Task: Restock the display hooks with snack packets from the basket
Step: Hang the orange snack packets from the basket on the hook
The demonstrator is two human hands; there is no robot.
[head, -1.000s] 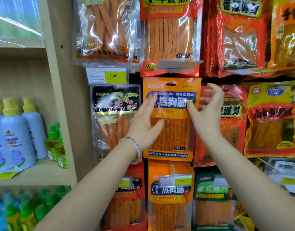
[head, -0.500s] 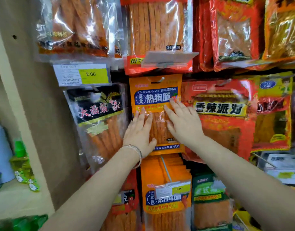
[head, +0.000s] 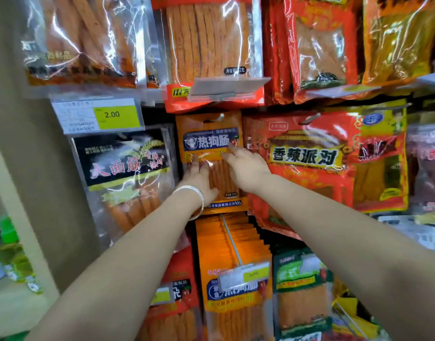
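An orange snack packet [head: 209, 134] with a blue label hangs from a display hook [head: 221, 116] deep in the middle row. My left hand [head: 198, 179], a silver bangle on its wrist, lies flat against the packet's lower left. My right hand [head: 246, 167] rests flat on its right side, fingertips at the blue label. Both hands have their fingers spread and press on the packet without gripping it. Below, a long hook [head: 232, 244] carries a full row of the same orange packets [head: 236, 286]. The basket is out of view.
A black packet [head: 124, 166] hangs to the left under a yellow 2.00 price tag [head: 98, 115]. A red packet [head: 307, 156] hangs to the right. More packets fill the row above. A beige shelf upright [head: 36, 168] stands at the left, with green bottles [head: 12, 252] beyond it.
My hands slid from the packet's top down to its middle as the packet went back along the hook. My view has moved closer and to the right.
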